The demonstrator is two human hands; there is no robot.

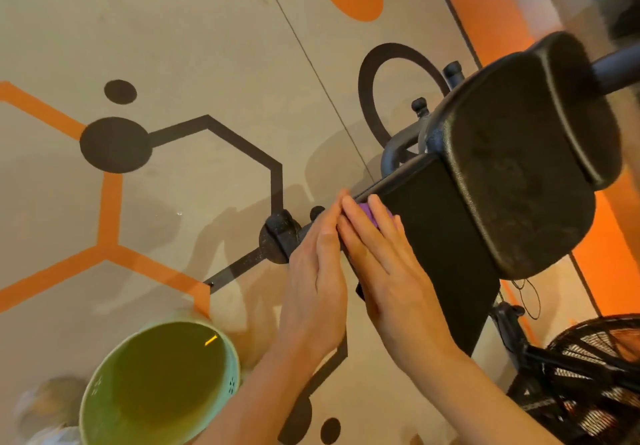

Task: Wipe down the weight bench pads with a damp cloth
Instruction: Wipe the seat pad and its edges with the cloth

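A black weight bench fills the right side: a textured seat pad (519,167) on top and a flat black panel (446,247) below it. A purple cloth (369,210) shows as a small patch at the panel's left edge. My right hand (381,271) lies flat with straight fingers over the cloth, pressing it onto the panel. My left hand (318,271) lies flat alongside it, fingers straight, touching the bench's left edge. Most of the cloth is hidden under my right hand.
A pale green bucket (228,358) holding water stands on the floor at lower left. A black wire fan guard (588,375) sits at lower right. Bench frame tubes and a foot (280,233) stick out to the left. The floor carries orange and black hexagon markings.
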